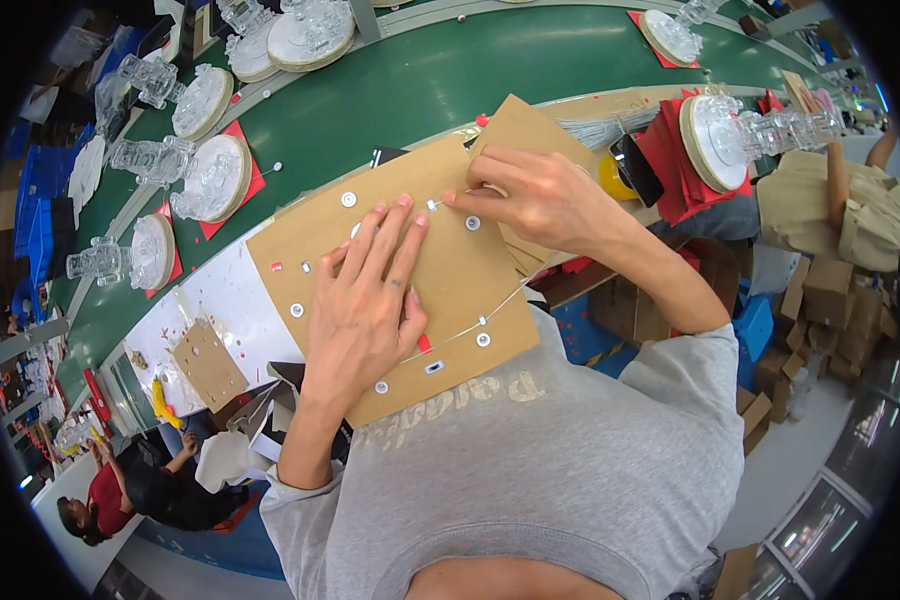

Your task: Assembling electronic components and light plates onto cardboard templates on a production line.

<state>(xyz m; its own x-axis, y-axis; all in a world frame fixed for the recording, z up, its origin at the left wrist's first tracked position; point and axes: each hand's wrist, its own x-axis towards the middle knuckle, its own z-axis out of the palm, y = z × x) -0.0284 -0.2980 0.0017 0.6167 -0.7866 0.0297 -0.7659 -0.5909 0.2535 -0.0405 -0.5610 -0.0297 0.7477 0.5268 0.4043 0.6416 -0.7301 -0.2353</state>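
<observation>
A brown cardboard panel [470, 262] lies tilted in front of me, with round white discs, small red pieces and a little metal-rimmed slot on it. My left hand [363, 290] rests flat on its left part, fingers stretched out and the thumb apart. Near the far edge my right hand [530, 195] pinches what looks like a thin white wire [503, 304] beside a small white clip [432, 206]. Along the near right part the wire passes another white clip [482, 321]. The fingertips partly hide what is pinched.
Beyond runs a green conveyor belt [410, 70] bearing clear ornaments on round white bases [215, 175]. Red sheets [665, 165] and a dark phone-like object [637, 168] lie at the right. A yellow glue gun [162, 402] and a smaller holed board [208, 365] are at the left. Other people work nearby.
</observation>
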